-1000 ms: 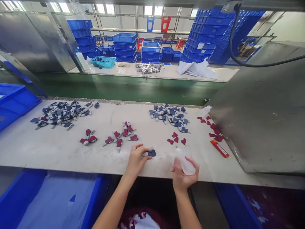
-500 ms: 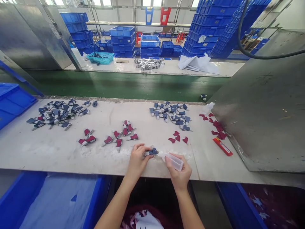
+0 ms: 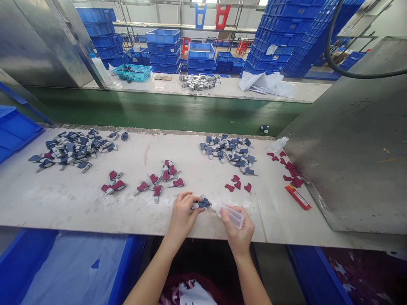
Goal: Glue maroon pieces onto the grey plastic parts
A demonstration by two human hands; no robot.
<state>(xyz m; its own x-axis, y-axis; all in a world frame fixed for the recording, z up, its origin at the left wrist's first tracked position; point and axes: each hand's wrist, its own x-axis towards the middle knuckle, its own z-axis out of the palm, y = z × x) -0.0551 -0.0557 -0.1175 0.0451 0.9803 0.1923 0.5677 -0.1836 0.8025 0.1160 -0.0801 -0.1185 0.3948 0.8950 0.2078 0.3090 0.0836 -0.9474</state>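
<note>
Between the fingertips of my left hand (image 3: pixel 184 214) is a small dark-blue and grey part (image 3: pixel 203 203), held just above the table. My right hand (image 3: pixel 240 231) is closed round a translucent squeeze bottle (image 3: pixel 233 217), tilted so its nozzle points left at the part. Nozzle and part are very close; whether they touch I cannot tell. Beyond my left hand lie several similar parts with maroon faces (image 3: pixel 167 174). A heap of blue-faced parts (image 3: pixel 229 153) and a few loose maroon pieces (image 3: pixel 237 183) lie beyond my right hand.
Another heap of blue-faced parts (image 3: pixel 74 146) lies at left. At right are more maroon cut pieces (image 3: pixel 291 169), a red packet (image 3: pixel 298 197) and a metal panel (image 3: pixel 352 140). A green conveyor belt (image 3: pixel 178 112) runs behind the table. Blue bins (image 3: pixel 127 262) stand below the front edge.
The squeeze bottle has moved slightly left, bringing its nozzle nearer the part in my left hand. The view has shifted a little. Both hands keep their hold.
</note>
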